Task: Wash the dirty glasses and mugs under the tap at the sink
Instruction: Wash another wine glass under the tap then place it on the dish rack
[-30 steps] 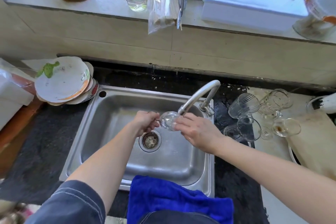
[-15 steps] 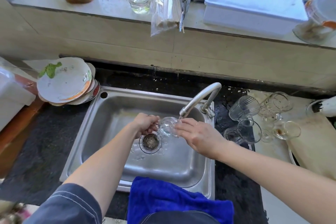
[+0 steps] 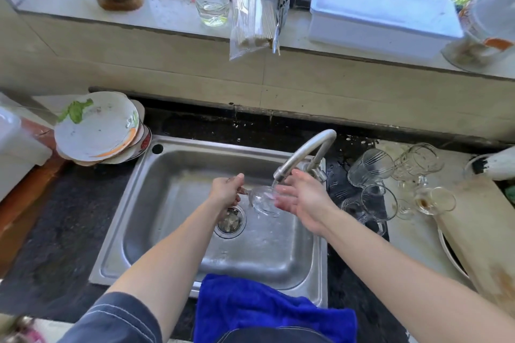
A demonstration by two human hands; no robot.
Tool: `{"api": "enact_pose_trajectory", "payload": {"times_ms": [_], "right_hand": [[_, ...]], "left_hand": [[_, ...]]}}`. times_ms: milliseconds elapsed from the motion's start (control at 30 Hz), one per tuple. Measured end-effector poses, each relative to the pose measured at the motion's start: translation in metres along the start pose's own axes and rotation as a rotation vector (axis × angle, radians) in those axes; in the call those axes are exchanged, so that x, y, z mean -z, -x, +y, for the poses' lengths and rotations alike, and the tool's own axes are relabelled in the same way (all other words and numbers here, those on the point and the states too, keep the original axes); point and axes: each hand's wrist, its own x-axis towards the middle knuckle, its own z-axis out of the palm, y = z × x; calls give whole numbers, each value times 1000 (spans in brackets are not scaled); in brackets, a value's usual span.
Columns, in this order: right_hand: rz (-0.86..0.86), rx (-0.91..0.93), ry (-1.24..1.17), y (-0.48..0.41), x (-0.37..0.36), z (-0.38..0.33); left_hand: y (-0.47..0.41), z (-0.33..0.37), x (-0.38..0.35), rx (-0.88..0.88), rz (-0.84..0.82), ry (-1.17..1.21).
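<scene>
Now right hand (image 3: 302, 200) opens off glass (image 3: 263, 200) (left hand (image 3: 227, 192) grips)

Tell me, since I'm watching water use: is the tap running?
Running: a thin stream falls from the tap spout onto the glass held by the left hand.

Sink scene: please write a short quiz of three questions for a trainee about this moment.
1. True or false: the stemmed glass is held under the tap.
2. Which hand grips the glass by its stem?
A. left hand
B. right hand
C. neither
3. Fill the gap: the blue cloth hangs over the ______ edge of the sink.

Key:
1. True; water runs from the spout onto the bowl.
2. A; the right hand is open, palm against the bowl.
3. Front (nearest the person).
</scene>
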Motion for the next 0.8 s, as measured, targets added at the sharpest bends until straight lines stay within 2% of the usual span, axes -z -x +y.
{"api": "enact_pose_trajectory", "payload": {"times_ms": [100, 167, 300, 467, 600, 733, 800], "right_hand": [[48, -66, -220, -2, 0, -5], [9, -81, -296, -5, 8, -4], [-69, -123, -250, -6, -3, -2], [-162, -51, -246, -6, -1, -4], [-106, -72, -199, -11, -16, 4], [-170, -51, -239, -12, -10, -1], [-120, -25, -220, -12, -13, -1]], "left_hand": [[0, -10, -6, -1, 33, 34], [-2, -14, -5, -17, 69, 38], [0, -15, -15, -80, 55, 4], [-6, -16, 8, -85, 135, 10], [1, -11, -2, -114, 129, -24], [0, -14, 8, -67, 143, 12], [5, -13, 1, -42, 122, 3]]}}
